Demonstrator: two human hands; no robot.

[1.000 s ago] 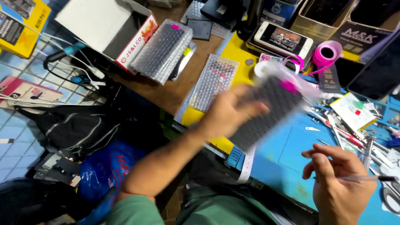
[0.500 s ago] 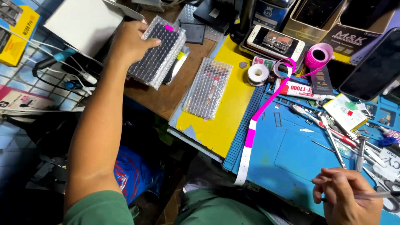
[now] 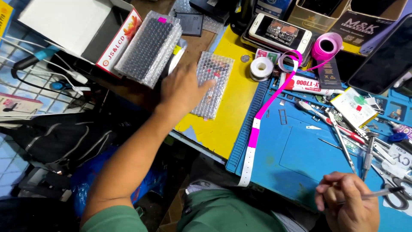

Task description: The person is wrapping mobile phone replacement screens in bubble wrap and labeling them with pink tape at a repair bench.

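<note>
Withdrawn from the bubble-wrapped dark panel (image 3: 148, 47) at upper left, the left hand (image 3: 182, 88) now rests open-fingered on a second bubble-wrap packet (image 3: 213, 83) on the yellow mat (image 3: 214, 129); the right hand (image 3: 347, 206), lower right, has its grip closed on tweezers (image 3: 380, 193).

A blue work mat (image 3: 300, 141) covers the right part of the table, with a pink-and-white strip (image 3: 257, 129) trailing across its left edge. Behind it lie a white tape roll (image 3: 261, 68), a pink tape roll (image 3: 326, 45) and a white phone (image 3: 280, 32); a black bag (image 3: 56, 137) sits below.
</note>
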